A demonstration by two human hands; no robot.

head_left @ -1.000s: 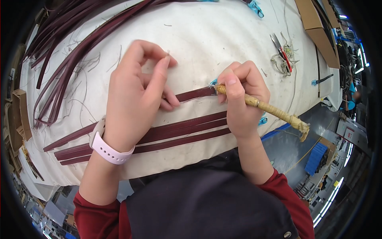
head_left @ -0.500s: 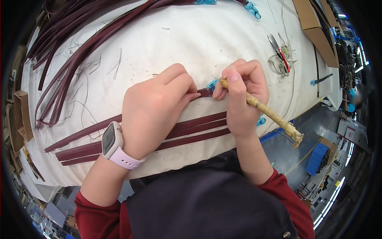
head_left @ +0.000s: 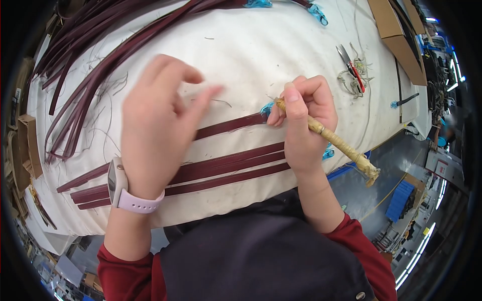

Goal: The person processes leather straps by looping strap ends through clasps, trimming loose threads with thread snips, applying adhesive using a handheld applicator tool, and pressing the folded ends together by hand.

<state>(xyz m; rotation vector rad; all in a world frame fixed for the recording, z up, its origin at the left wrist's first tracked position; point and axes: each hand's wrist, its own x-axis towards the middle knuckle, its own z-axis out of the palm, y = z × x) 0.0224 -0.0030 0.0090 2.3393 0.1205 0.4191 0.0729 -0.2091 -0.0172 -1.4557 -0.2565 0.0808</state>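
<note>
My right hand (head_left: 309, 123) is closed round a tool with a yellow-wrapped handle (head_left: 346, 148), its thin tip pointing up and left. The fingers of that hand touch the blue end (head_left: 266, 110) of a dark red strip (head_left: 231, 125). My left hand (head_left: 160, 120), blurred, is over the strip's left part, thumb and fingers apart. A thin thread (head_left: 220, 101) lies near its thumb. Below, several more dark red strips (head_left: 231, 167) lie side by side on the white cloth (head_left: 251, 60), partly hidden by my left hand and wrist.
A bundle of long dark red strips (head_left: 108, 62) lies at the upper left, with loose threads beside it. Red-handled scissors (head_left: 354, 70) rest on tangled string (head_left: 346, 83) at the upper right. A cardboard box (head_left: 396, 40) stands beyond them.
My left hand moved right to the strip near its blue end, fingers together, then came back left and opened. My right hand has barely shifted and keeps hold of the tool.
</note>
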